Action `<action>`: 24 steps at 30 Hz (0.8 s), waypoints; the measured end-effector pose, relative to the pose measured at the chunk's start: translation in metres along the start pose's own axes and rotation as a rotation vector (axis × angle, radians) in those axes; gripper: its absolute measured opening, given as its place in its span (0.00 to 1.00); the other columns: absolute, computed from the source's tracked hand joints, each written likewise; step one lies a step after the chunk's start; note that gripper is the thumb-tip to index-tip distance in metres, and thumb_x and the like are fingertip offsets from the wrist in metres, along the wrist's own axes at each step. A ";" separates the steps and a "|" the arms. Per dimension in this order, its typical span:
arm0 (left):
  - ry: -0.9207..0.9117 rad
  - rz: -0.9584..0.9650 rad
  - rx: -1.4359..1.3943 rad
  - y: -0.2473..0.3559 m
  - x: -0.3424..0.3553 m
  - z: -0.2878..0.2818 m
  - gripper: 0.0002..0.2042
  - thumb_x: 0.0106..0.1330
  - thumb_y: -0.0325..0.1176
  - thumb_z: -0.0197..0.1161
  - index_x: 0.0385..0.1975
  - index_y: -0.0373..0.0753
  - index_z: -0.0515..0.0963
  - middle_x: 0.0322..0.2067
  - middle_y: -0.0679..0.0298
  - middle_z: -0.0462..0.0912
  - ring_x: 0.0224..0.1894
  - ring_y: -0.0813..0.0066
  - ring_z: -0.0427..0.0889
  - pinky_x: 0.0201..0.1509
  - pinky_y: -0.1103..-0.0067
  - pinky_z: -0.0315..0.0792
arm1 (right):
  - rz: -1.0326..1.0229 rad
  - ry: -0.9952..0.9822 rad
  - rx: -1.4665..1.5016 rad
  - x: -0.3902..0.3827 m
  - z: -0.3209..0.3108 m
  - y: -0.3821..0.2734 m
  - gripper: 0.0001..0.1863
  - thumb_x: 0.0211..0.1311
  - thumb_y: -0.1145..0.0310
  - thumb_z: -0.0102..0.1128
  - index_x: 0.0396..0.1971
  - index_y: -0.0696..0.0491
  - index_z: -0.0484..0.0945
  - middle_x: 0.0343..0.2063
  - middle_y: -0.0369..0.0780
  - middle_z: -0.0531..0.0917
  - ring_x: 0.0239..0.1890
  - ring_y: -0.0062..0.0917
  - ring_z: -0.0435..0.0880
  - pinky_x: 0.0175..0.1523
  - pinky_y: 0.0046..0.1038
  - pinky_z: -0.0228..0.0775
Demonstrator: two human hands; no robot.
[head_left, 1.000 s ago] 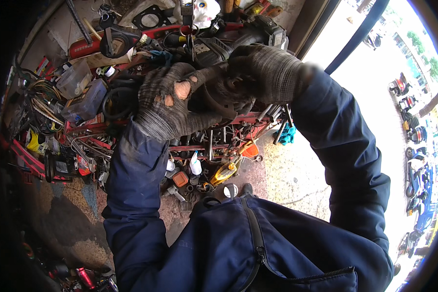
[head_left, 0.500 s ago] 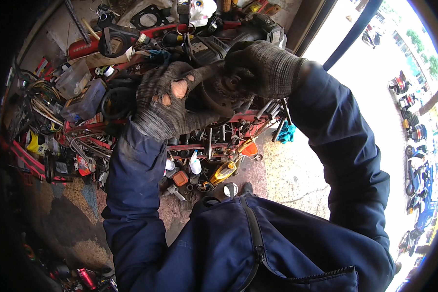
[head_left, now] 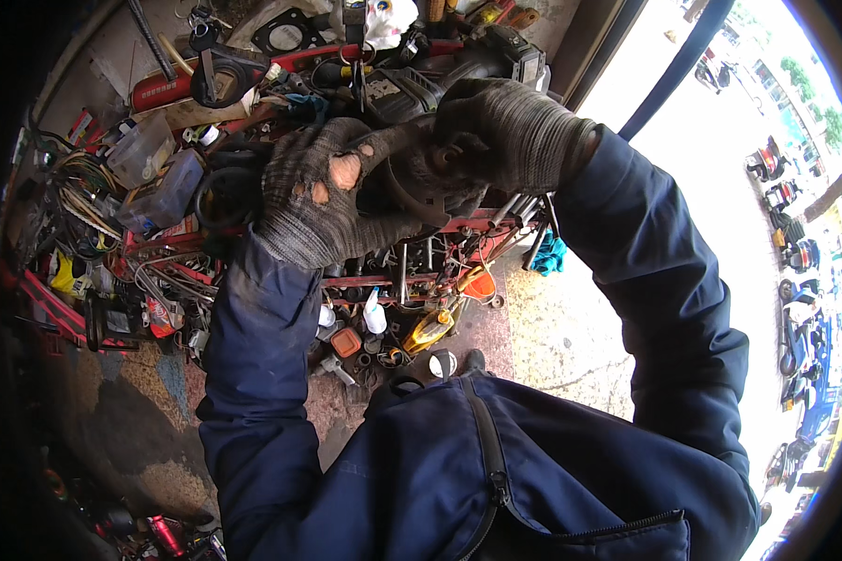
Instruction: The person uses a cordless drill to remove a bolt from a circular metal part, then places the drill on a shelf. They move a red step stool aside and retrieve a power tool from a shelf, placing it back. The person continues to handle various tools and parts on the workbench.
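Observation:
Between my two gloved hands is a dark, greasy round metal part (head_left: 412, 192) with a curved rim; its exact kind is hard to make out. My left hand (head_left: 323, 196), in a grey knit glove torn over the fingers, wraps round the part's left side. From the right, my right hand (head_left: 515, 131), in the same kind of glove, closes on its upper right side near a dark hollow in the middle. The right fingertips are partly hidden. Both hands hold the part above a cluttered red tool rack (head_left: 472, 224).
Clear plastic boxes (head_left: 164, 196), coiled cables (head_left: 79, 192) and a red cylinder (head_left: 159, 91) crowd the left. Below the rack stand a yellow bottle (head_left: 430, 331), a white bottle (head_left: 374, 313) and an orange cup (head_left: 479, 284). Parked scooters (head_left: 795, 252) line the bright street at right.
My right hand has shifted slightly and its wrist has turned a little at the part. The left hand keeps its grip and place.

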State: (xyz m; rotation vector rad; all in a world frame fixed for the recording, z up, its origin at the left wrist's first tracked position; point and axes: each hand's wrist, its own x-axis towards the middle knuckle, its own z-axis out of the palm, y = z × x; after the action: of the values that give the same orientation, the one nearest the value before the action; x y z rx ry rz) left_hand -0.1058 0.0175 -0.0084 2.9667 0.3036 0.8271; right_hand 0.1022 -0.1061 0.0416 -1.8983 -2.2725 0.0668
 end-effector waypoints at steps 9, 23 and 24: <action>0.022 0.023 -0.013 0.002 -0.001 -0.002 0.40 0.37 0.65 0.73 0.54 0.56 0.77 0.48 0.58 0.77 0.51 0.55 0.76 0.58 0.58 0.68 | -0.029 0.042 -0.039 -0.003 -0.001 -0.005 0.17 0.50 0.67 0.68 0.41 0.54 0.82 0.38 0.46 0.80 0.43 0.41 0.81 0.51 0.37 0.76; -0.047 0.030 -0.076 -0.003 -0.001 0.000 0.41 0.40 0.58 0.75 0.57 0.46 0.74 0.51 0.55 0.73 0.52 0.53 0.75 0.57 0.61 0.71 | -0.022 0.093 -0.037 -0.009 0.001 -0.008 0.15 0.53 0.70 0.68 0.42 0.55 0.82 0.39 0.46 0.81 0.43 0.38 0.82 0.48 0.33 0.77; -0.052 0.029 -0.051 -0.003 -0.002 0.000 0.42 0.40 0.59 0.74 0.57 0.46 0.73 0.51 0.55 0.73 0.53 0.53 0.74 0.57 0.61 0.70 | -0.061 0.134 -0.033 -0.010 0.002 -0.008 0.15 0.54 0.71 0.68 0.42 0.55 0.82 0.39 0.46 0.81 0.43 0.38 0.83 0.48 0.32 0.77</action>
State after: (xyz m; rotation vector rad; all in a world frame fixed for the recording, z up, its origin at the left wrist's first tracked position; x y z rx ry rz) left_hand -0.1076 0.0199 -0.0098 2.9466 0.2340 0.7478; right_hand 0.0958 -0.1177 0.0394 -1.7892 -2.2529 -0.1034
